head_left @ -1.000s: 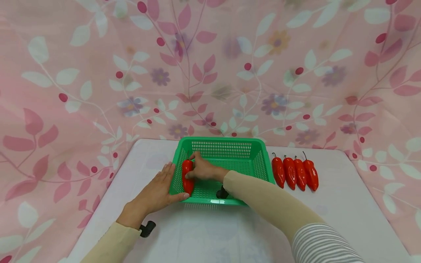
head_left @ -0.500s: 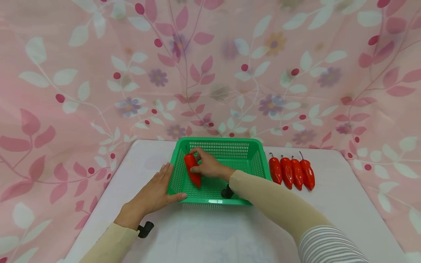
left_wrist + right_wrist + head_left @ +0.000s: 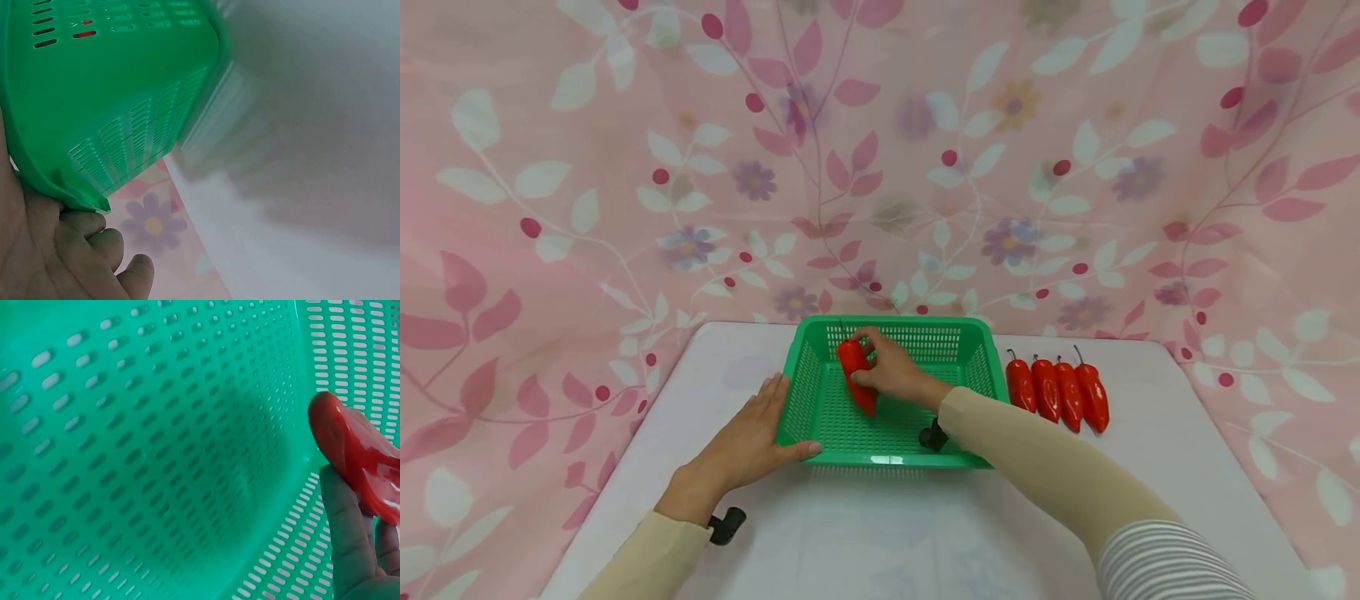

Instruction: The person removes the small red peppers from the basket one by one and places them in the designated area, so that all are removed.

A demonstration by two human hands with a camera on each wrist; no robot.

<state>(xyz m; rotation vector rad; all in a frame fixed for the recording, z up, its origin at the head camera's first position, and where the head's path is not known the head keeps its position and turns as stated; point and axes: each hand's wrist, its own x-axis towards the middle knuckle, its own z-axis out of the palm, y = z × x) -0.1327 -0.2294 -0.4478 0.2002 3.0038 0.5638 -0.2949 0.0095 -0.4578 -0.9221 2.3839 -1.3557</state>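
Inside the green plastic basket [image 3: 880, 459], my right hand [image 3: 893, 371] holds a glossy red pepper [image 3: 853, 360] between thumb and fingers. The pepper is tilted, its dark stem toward the back and its tip above the basket floor. In the right wrist view, the fingers [image 3: 351, 531] lie along the red pepper [image 3: 350, 444], over the perforated basket. My left hand [image 3: 741, 450] rests at the basket's left rim with fingers straight and thumb on the front corner. The left wrist view has that hand [image 3: 62, 256] against the basket's edge [image 3: 94, 203].
Several red peppers [image 3: 1047, 390] lie side by side on the white table [image 3: 880, 533], just right of the basket. Pink floral cloth [image 3: 880, 167] hangs behind. A black wrist camera [image 3: 728, 525] sits on the left wrist, another [image 3: 934, 435] on the right.
My right hand has lifted the red pepper from the basket's left side and carried it to the right, tilting it. My left hand stays at the rim. The head view has shifted slightly.
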